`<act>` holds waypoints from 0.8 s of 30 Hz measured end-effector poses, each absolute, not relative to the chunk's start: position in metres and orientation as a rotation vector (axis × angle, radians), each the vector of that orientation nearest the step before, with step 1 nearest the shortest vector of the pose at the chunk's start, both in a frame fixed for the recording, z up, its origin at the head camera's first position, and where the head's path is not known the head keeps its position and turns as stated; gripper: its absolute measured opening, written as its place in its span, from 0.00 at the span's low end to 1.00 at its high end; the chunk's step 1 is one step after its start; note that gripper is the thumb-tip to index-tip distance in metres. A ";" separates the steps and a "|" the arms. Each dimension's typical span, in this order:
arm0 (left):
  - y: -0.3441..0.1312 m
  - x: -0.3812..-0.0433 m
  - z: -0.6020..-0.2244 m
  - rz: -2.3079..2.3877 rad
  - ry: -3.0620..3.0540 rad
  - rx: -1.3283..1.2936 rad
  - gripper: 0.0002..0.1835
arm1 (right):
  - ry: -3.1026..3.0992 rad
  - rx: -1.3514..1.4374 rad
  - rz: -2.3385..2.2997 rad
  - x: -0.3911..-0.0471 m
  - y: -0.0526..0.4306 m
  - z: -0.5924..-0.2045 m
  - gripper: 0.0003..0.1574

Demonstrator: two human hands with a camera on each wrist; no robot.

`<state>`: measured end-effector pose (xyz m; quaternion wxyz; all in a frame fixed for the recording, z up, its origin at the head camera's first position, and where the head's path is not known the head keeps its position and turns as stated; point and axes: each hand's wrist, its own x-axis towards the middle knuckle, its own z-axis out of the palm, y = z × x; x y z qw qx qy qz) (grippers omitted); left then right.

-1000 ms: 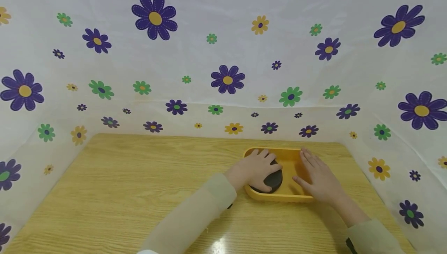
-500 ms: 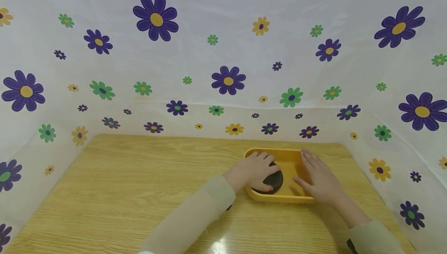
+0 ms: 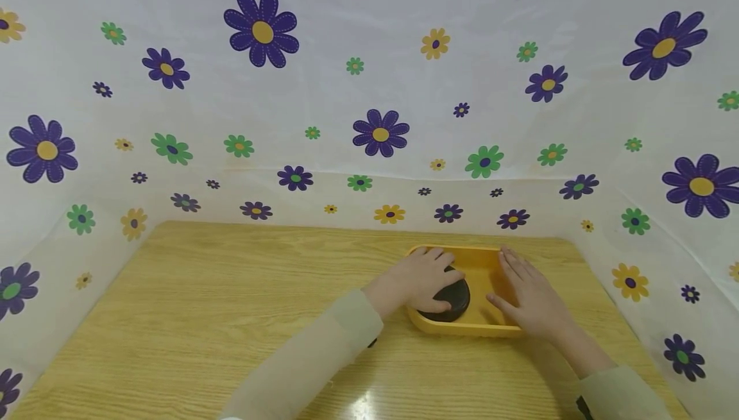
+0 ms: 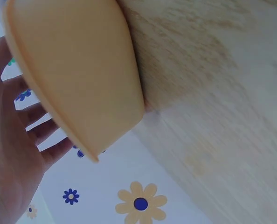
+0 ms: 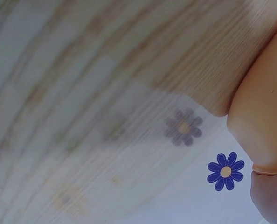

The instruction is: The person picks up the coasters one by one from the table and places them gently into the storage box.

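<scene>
A yellow-orange rectangular tray (image 3: 462, 329) with rounded corners sits on the table at the right of the head view. In its left end lies a smooth, round black object (image 3: 458, 298), its kind unclear and its left part hidden. My left hand (image 3: 420, 282) reaches over the left rim and grips the black object from above, fingers spread across it and thumb on its near side. My right hand (image 3: 534, 298) rests at the right end of the tray, fingers straight along the wall and thumb pointing inward. The left wrist view shows the tray's outer wall (image 4: 82, 70).
The wood-grain table (image 3: 231, 304) stretches left and in front of the tray. A white flowered cloth (image 3: 323, 99) hangs behind it and along both sides, close to the table's back edge.
Both hands, the tray and the black object keep nearly the same places. The whole view shifts slightly to the right.
</scene>
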<state>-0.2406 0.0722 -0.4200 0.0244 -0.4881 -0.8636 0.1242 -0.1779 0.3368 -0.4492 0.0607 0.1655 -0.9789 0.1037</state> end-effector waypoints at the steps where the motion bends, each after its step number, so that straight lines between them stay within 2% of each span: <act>1: 0.070 -0.240 -0.418 0.377 -2.669 -1.514 0.37 | -2.961 0.502 0.313 -0.178 0.337 -0.449 0.57; 14: 0.042 -0.235 -0.410 0.341 -2.654 -1.497 0.36 | -2.943 0.523 0.359 -0.185 0.340 -0.452 0.56; 24: 0.004 -0.231 -0.411 0.238 -2.652 -1.456 0.36 | -2.916 0.537 0.578 -0.180 0.350 -0.449 0.54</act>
